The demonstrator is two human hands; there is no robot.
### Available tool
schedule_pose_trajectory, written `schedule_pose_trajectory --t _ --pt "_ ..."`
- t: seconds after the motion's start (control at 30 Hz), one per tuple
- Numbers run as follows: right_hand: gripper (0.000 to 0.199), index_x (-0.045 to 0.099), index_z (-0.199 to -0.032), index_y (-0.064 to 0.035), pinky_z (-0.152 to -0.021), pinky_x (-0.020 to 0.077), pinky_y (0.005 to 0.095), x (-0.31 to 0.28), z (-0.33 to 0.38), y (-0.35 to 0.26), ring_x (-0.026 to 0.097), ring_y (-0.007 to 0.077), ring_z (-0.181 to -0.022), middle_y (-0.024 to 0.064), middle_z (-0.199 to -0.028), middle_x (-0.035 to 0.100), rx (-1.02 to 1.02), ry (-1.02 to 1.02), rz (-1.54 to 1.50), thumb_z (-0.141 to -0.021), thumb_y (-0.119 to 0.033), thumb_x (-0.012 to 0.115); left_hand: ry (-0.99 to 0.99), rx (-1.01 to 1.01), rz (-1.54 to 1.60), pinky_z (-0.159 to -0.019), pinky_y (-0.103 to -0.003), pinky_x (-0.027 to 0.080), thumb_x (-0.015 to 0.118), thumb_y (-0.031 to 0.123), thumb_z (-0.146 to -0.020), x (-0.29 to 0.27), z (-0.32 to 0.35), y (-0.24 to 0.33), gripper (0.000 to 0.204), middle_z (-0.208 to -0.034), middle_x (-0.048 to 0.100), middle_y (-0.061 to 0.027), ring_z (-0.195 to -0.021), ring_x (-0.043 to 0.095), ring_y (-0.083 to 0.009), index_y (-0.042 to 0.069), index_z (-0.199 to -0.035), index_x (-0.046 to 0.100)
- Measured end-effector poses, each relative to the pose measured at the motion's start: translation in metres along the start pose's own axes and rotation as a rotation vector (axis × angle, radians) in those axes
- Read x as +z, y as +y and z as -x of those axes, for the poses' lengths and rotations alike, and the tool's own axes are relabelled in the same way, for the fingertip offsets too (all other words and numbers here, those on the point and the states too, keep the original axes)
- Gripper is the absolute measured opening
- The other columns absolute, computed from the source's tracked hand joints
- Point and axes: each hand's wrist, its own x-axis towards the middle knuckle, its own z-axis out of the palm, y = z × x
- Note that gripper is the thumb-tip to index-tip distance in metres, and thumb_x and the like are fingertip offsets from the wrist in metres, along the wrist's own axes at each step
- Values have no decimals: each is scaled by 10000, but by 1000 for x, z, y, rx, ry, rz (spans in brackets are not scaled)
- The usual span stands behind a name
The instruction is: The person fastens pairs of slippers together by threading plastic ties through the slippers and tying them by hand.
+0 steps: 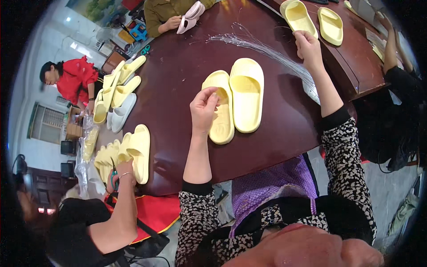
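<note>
Two pale yellow slide sandals lie side by side on the dark brown table (178, 80). My left hand (203, 108) pinches the strap edge of the left sandal (219, 116). The right sandal (247, 92) touches it and lies free. My right hand (308, 45) is raised further back, fingers closed on a strand from the bundle of thin clear plastic fasteners (262, 49) that fans across the tabletop.
Another pair of yellow sandals (313, 20) sits at the table's far right. Stacks of yellow and white sandals (118, 91) crowd the left edge. A person at my left holds scissors (114, 178) by a sandal; others sit at the far end and right.
</note>
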Motion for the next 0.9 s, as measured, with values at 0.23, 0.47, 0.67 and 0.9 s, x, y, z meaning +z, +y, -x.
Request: schedule_pose_trajectory --t 0.23,0.47,0.67,0.9 --pt "104 536 -921 -33 -376 175 207 0 5 0 227 39 -402 -72 -536 277 303 -222 -904 -888 -132 525 74 119 -75 -600 -210 459 579 40 -849 18 -4 15 167 -831 621 -24 -686 561 -68 -5 -1006 616" --pt "127 553 -878 -35 -374 188 196 14 24 -13 238 28 -396 -77 -516 312 224 -736 -706 -893 -161 546 -100 616 -360 -617 -233 470 583 31 -837 93 -55 83 118 -856 636 -46 -697 575 -91 -26 -933 618" --pt "175 561 -832 -40 -363 186 201 7 21 -8 225 29 -391 -76 -516 321 212 -917 -726 -898 -202 555 -318 237 -53 -603 -228 476 579 50 -847 116 -78 49 105 -828 648 -73 -658 577 -96 -26 -906 621" --pt "277 588 -1021 -14 -691 483 309 4 6 15 610 188 -779 88 -869 640 191 -620 -537 -905 -260 538 -112 112 157 -573 -226 480 551 72 -874 98 -83 26 95 -711 593 -38 -579 538 -91 -5 -906 596"
